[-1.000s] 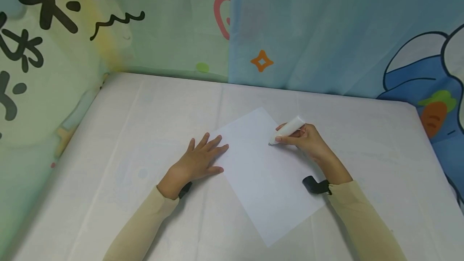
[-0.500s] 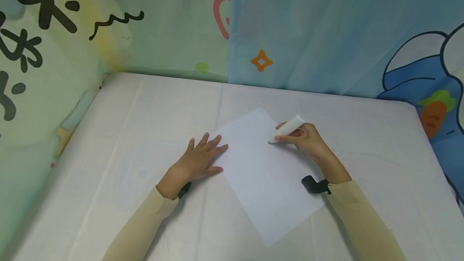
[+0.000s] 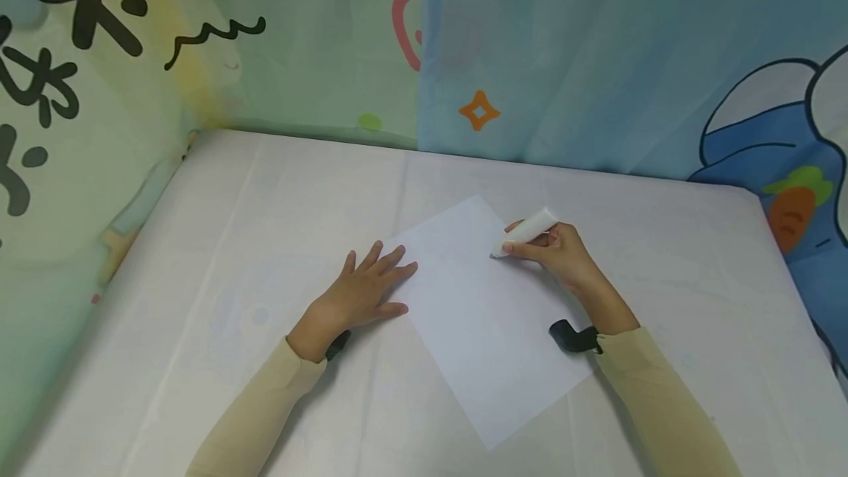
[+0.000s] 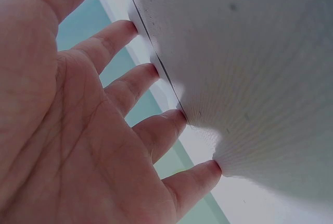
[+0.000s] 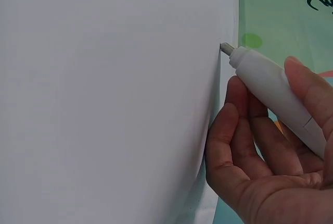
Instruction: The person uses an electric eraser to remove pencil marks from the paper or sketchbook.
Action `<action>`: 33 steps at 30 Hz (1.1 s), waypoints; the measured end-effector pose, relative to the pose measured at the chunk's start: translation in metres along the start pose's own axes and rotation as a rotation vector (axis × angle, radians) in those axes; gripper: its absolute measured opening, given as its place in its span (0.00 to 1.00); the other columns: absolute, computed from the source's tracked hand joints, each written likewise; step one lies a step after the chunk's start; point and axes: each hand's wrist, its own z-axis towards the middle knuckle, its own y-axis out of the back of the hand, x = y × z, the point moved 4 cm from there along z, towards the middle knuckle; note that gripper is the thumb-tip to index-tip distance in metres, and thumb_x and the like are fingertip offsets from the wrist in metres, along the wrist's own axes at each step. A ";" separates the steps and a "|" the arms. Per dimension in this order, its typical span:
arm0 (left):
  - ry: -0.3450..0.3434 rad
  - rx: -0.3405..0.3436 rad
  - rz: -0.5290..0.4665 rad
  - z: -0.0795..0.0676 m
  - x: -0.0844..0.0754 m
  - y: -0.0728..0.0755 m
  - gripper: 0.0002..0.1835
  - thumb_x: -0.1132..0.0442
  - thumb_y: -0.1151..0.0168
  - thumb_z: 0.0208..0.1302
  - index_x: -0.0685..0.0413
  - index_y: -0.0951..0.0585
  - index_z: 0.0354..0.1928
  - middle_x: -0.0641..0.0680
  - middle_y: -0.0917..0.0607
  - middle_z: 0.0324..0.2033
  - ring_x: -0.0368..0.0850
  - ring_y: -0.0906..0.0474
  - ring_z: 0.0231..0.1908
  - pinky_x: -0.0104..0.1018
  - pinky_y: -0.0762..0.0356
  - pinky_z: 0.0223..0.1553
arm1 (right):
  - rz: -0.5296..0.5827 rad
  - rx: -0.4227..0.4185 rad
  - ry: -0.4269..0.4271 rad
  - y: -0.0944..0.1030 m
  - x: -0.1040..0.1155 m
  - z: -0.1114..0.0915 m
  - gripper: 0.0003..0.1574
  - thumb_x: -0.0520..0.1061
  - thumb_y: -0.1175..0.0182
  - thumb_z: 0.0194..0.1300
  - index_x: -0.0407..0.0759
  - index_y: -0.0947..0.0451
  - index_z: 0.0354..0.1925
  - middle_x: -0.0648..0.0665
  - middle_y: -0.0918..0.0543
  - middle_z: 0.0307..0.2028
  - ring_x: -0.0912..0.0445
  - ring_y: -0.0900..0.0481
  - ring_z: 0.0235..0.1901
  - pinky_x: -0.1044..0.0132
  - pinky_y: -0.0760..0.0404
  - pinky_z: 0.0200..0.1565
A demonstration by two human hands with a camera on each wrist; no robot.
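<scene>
White pen point(image 3: 534, 227): tip on the paper point(image 3: 477, 315), crept toward its far corner; mid-stroke, I'd guess
Right hand point(image 3: 564, 255): fingers pinching the pen
Left hand point(image 3: 358, 297): fingers spread, tips at the paper's edge

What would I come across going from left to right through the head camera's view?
Black wavy line printed on the backdrop → left hand → white pen-shaped tool → right hand → printed orange carrot.
</scene>
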 end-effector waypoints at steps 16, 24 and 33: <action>-0.009 0.003 0.008 -0.001 -0.002 0.004 0.36 0.48 0.40 0.67 0.51 0.38 0.74 0.59 0.46 0.75 0.65 0.59 0.74 0.71 0.56 0.66 | 0.100 -0.041 -0.008 0.001 -0.001 0.003 0.17 0.35 0.31 0.58 0.36 0.21 0.46 0.64 0.18 0.37 0.69 0.19 0.39 0.76 0.21 0.42; -0.009 -0.001 0.000 0.000 -0.001 0.001 0.36 0.48 0.40 0.68 0.50 0.38 0.73 0.59 0.46 0.75 0.65 0.59 0.74 0.71 0.57 0.66 | 0.088 -0.035 -0.005 0.001 -0.002 0.002 0.18 0.35 0.30 0.57 0.34 0.20 0.46 0.65 0.17 0.36 0.69 0.19 0.39 0.77 0.22 0.42; -0.001 0.007 -0.011 -0.001 -0.001 0.001 0.36 0.49 0.40 0.67 0.50 0.38 0.74 0.59 0.46 0.75 0.65 0.60 0.74 0.71 0.58 0.66 | 0.059 0.004 -0.005 0.000 0.000 -0.001 0.20 0.34 0.30 0.56 0.30 0.21 0.48 0.62 0.16 0.37 0.68 0.20 0.40 0.77 0.24 0.43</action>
